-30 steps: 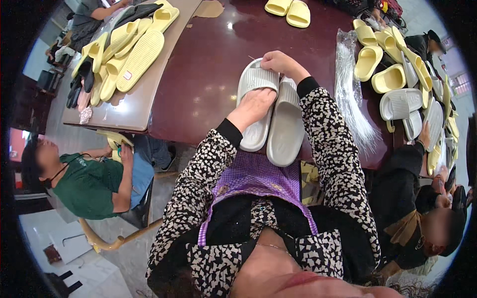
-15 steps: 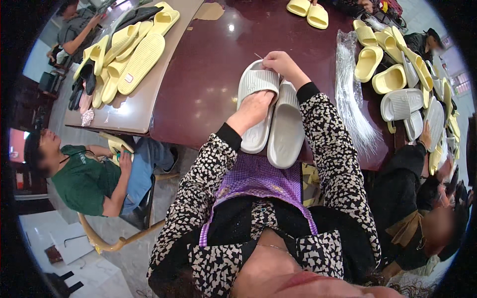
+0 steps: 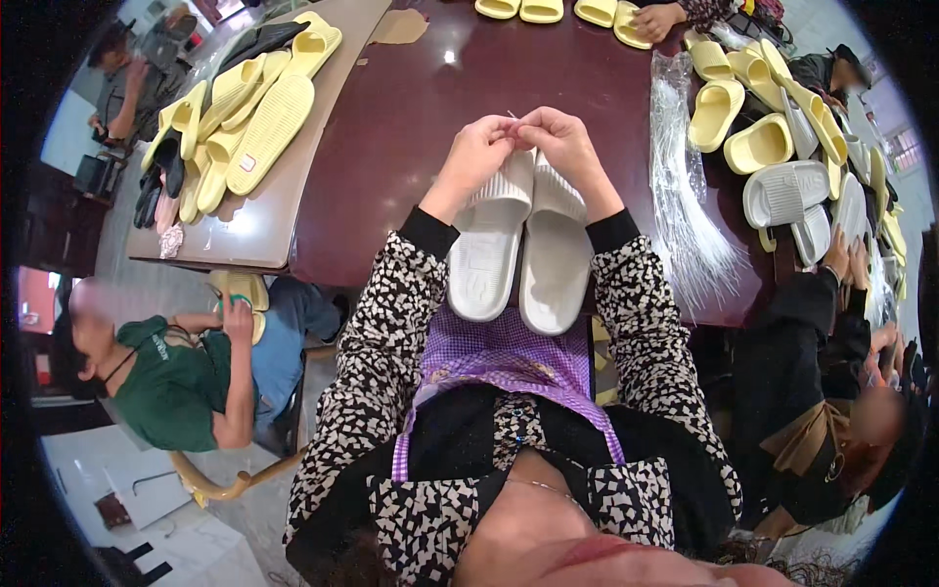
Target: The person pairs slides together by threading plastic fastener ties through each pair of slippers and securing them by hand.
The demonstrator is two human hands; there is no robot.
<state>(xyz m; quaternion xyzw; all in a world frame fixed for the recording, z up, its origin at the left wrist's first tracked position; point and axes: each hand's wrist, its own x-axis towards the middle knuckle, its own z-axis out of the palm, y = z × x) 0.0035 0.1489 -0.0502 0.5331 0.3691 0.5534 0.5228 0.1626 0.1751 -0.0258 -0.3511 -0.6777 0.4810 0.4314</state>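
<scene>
A pair of light grey slide slippers, the left one [image 3: 484, 269] and the right one [image 3: 556, 274], lies side by side at the near table edge with heels toward me. Over their toe ends, my left hand [image 3: 479, 161] and my right hand [image 3: 562, 147] meet, both closed with fingertips pinched together. A thin pale strand [image 3: 513, 114] sticks up between the fingers. It resembles the strands of the clear bundle [image 3: 685, 215] to the right, though its lower part is hidden by my hands.
Yellow slippers [image 3: 269, 137] are heaped on the left table. Yellow and grey slippers [image 3: 787, 196] crowd the right side. At the far edge another person's hand [image 3: 657, 22] touches a yellow slipper [image 3: 629, 24]. People sit on both sides, one in a green shirt [image 3: 181, 372] holding yellow slippers.
My left hand has come out from under the left slipper's strap and joined my right hand at the toes. The slippers have shifted slightly left. More yellow slippers show at the far edge.
</scene>
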